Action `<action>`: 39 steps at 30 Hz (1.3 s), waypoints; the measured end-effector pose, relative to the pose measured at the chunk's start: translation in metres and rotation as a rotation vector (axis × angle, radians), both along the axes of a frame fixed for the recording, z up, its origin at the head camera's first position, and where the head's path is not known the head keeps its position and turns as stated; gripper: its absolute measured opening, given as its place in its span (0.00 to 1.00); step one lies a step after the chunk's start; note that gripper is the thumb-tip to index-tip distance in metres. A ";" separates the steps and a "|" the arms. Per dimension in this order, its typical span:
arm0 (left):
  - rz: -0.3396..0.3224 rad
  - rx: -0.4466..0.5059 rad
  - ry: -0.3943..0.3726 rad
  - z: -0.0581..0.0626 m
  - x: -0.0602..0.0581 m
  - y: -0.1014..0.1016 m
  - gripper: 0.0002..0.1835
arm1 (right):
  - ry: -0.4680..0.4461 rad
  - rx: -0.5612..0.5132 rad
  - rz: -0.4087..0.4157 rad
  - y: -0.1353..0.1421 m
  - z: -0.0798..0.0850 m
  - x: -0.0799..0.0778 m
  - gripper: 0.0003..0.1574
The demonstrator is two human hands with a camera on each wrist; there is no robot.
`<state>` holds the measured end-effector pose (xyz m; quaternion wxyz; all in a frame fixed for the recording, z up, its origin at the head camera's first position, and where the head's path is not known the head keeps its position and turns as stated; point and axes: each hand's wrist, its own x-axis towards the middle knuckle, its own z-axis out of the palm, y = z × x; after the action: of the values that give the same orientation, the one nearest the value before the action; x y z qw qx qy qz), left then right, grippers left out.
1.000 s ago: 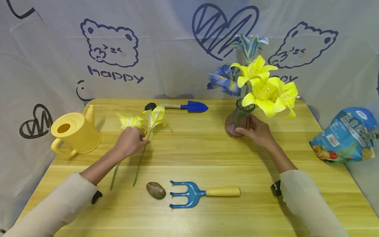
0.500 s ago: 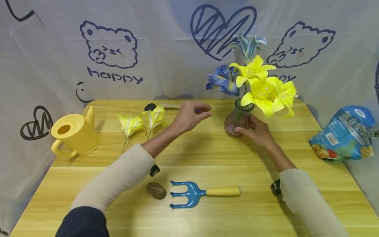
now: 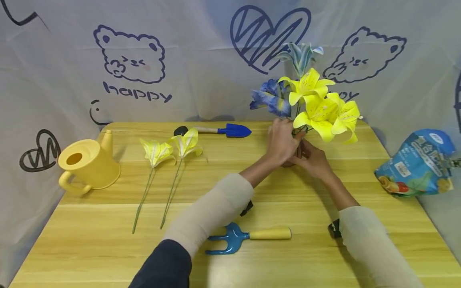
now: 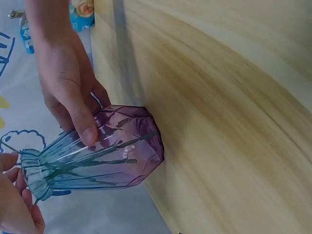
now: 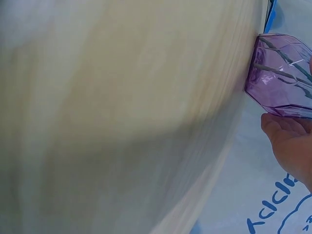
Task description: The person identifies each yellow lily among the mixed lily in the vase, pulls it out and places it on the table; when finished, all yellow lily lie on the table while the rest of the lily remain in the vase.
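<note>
A glass vase (image 4: 105, 156), teal at the neck and purple at the base, stands at the back right with flower stems inside it. My right hand (image 3: 313, 160) holds its body from the side, thumb across the front. At the neck is my left hand (image 3: 282, 141), its fingers (image 4: 24, 187) curled round the rim. Above the vase spread yellow lilies (image 3: 320, 112), a blue iris (image 3: 270, 98) and a pale blue-white flower (image 3: 300, 58). In the head view, the left hand hides most of the vase.
Two yellow-white lilies (image 3: 156, 152) lie on the table's left, near a yellow watering can (image 3: 91, 164). Behind them are a black stone (image 3: 181, 131) and a blue trowel (image 3: 235, 130). A blue hand fork (image 3: 234, 238) lies in front; a blue pouch (image 3: 415, 164) stands at right.
My left hand has moved right, from over the two lilies lying on the table to the vase's neck. My right hand has kept its hold on the vase. The left sleeve now covers the brown stone.
</note>
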<state>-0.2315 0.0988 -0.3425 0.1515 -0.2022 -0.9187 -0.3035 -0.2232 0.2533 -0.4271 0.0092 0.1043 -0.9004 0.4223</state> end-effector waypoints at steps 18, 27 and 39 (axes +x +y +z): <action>-0.229 0.251 0.125 -0.017 -0.008 -0.014 0.09 | -0.013 0.039 -0.017 -0.001 0.001 -0.002 0.44; -0.206 0.328 0.248 -0.013 -0.005 -0.017 0.07 | 0.023 -0.074 0.045 -0.001 0.001 -0.003 0.32; -0.251 0.282 0.224 -0.008 -0.009 -0.013 0.09 | -0.027 -0.011 -0.012 0.001 0.001 -0.001 0.40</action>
<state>-0.2402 0.0854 -0.3501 0.2403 -0.3241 -0.8122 -0.4213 -0.2244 0.2547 -0.4262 0.0000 0.0932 -0.8986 0.4287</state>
